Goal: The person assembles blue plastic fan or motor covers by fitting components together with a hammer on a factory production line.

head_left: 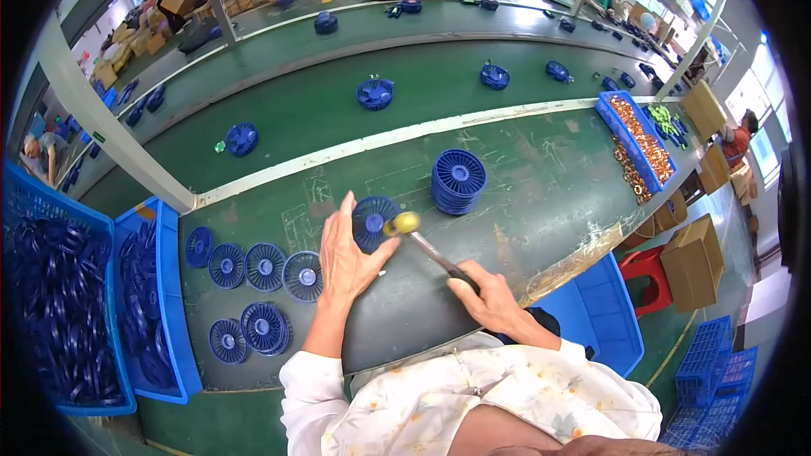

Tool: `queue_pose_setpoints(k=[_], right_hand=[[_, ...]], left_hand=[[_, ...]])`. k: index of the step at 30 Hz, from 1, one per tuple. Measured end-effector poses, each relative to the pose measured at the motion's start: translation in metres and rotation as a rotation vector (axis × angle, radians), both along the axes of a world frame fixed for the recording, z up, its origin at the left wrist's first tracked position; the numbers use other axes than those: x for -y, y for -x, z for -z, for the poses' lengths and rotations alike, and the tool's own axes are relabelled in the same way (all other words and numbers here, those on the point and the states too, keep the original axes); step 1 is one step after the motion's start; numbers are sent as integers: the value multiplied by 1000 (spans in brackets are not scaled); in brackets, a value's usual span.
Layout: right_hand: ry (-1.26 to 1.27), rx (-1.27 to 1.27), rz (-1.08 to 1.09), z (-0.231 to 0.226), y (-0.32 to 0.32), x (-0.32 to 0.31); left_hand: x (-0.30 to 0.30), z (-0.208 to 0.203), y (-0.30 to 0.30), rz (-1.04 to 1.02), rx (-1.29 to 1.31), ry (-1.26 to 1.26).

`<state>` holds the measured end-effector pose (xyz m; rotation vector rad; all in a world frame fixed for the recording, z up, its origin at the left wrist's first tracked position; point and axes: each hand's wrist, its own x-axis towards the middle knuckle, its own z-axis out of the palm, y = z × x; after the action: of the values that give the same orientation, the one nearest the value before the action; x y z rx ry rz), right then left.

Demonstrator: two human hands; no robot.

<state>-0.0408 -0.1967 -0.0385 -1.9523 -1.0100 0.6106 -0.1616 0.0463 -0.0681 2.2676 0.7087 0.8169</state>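
A round blue fan grille [368, 218] lies on the worktable in front of me. My left hand [345, 255] steadies it at its near left edge, fingers stretched along one side and thumb at the other. In my right hand [488, 294] is a hammer [435, 255], gripped by its dark handle. The hammer's yellowish head is blurred and over the right part of the grille; whether it touches cannot be told. Just beyond stands a stack of blue grilles [459, 181]. Several more grilles [264, 267] lie left of my left hand, some of them stacked.
Blue crates [160, 371] of dark blue parts stand at the left. A blue tray [621, 100] of copper-coloured rings sits at the far right. Beyond a pale rail [338, 150], a green conveyor [296, 110] carries blue fan parts. Other people work across it. Cardboard boxes [691, 262] stand right.
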Motion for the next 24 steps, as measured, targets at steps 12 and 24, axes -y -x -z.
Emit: queue_pose_setpoints(k=[12,24], right_hand=[[-354,-397,388,35,2,64],[29,-114,466,40,-55,77]], left_hand=[[19,-48,-135,268,-63,-157],[3,-28,-145,286,-133,954]])
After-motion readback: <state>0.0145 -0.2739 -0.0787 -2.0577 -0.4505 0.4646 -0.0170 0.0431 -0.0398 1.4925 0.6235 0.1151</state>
